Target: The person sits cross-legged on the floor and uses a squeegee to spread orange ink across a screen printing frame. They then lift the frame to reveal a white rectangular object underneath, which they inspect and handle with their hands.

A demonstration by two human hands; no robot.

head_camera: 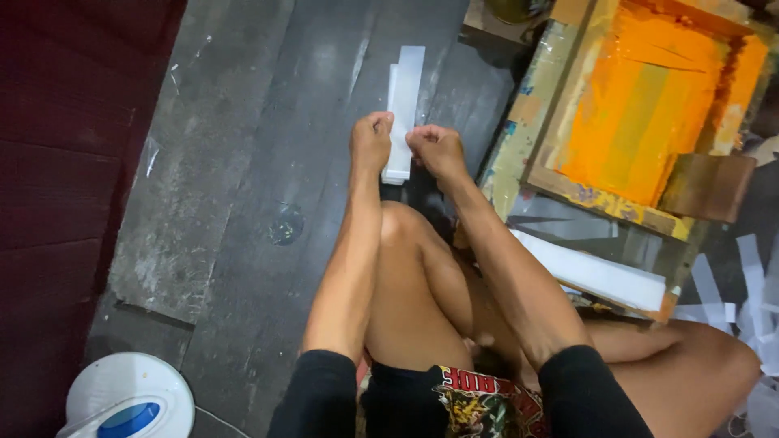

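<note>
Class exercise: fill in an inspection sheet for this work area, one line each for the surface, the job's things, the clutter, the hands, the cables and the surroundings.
Surface: dark, scuffed plank floor with pale stains; the person sits on it.
Job's things: white paper strips lying stacked on the floor, their near end under both hands.
Clutter: loose white strips scattered at the right; a white slab beside the knee.
Hands: left hand and right hand, both closed on the strips' near end.
Cables: a thin pale cord beside the white and blue appliance.
Surroundings: orange-stained wooden screen frame with a wooden block on it; dark red wall at the left.
</note>
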